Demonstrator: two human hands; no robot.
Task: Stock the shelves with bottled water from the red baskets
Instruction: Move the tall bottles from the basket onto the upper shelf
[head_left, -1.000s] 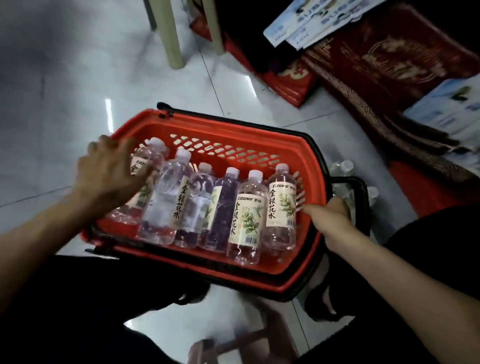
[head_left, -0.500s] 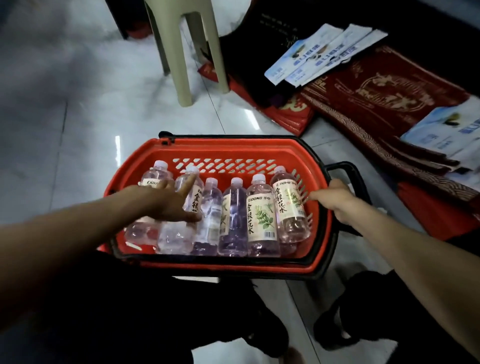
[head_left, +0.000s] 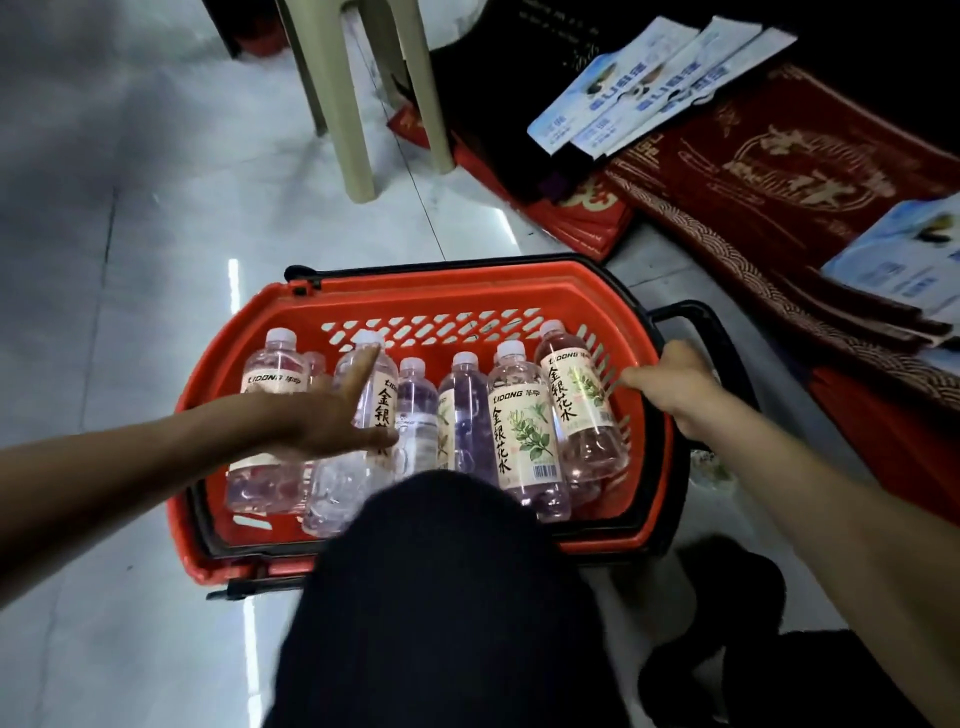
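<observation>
A red basket (head_left: 441, 299) with black handles sits on the floor in front of me. Several clear bottles with white caps lie side by side in it, among them a labelled bottle (head_left: 522, 431) right of centre and one at the far left (head_left: 272, 374). My left hand (head_left: 324, 418) lies over the second bottle from the left (head_left: 371, 379), forefinger stretched along it and thumb spread across its middle. My right hand (head_left: 670, 382) grips the basket's right rim. My dark-clothed knee (head_left: 447, 597) hides the basket's near edge.
The basket rests on glossy white floor tiles (head_left: 130, 234). Beige stool legs (head_left: 353, 104) stand behind it. Red patterned mats (head_left: 779, 171) with blue-white paper packets (head_left: 649, 83) lie at the right, close to the basket's black side handle (head_left: 722, 343).
My left hand slid from the leftmost bottles onto the second bottle and spread out. The view tilted up and my knee came into view. My right hand stayed on the rim.
</observation>
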